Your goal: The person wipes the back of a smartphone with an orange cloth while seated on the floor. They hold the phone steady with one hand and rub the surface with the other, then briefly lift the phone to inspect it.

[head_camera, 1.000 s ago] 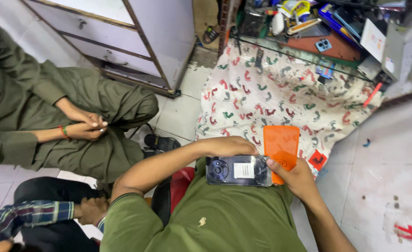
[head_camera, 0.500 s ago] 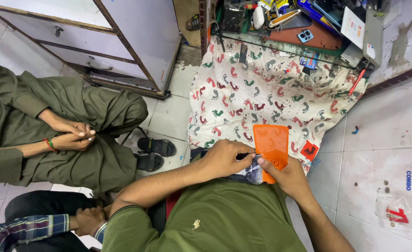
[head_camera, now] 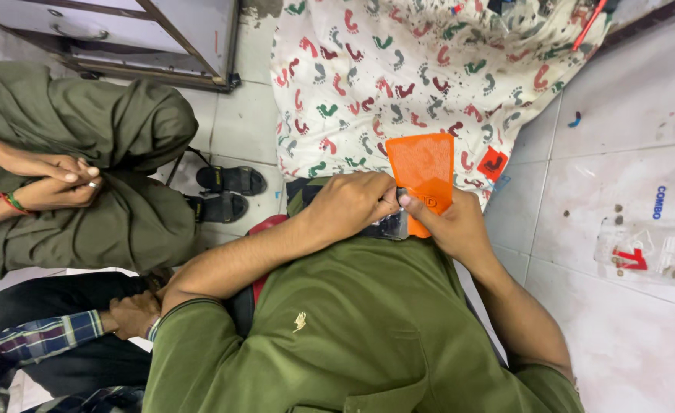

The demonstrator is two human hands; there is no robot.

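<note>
My left hand (head_camera: 351, 203) lies curled over a dark phone-like device (head_camera: 387, 226) held against my green shirt, covering most of it. My right hand (head_camera: 448, 224) grips the device's right end together with a flat orange plastic card (head_camera: 421, 170) that stands up behind it. The fingertips of both hands meet at the device's top edge. Only a small strip of the device shows between the hands.
A white cloth (head_camera: 429, 69) with red and green footprint marks is spread on the tiled floor ahead. A person in olive clothes (head_camera: 85, 176) sits at left with clasped hands, black sandals (head_camera: 227, 191) beside them. Another person in a plaid sleeve (head_camera: 39, 344) is at lower left. Clear plastic bags (head_camera: 651, 237) lie at right.
The view has closed in on my hands. My left hand moved over the device and now covers it, where its face showed a second ago. The orange card stays in my right hand.
</note>
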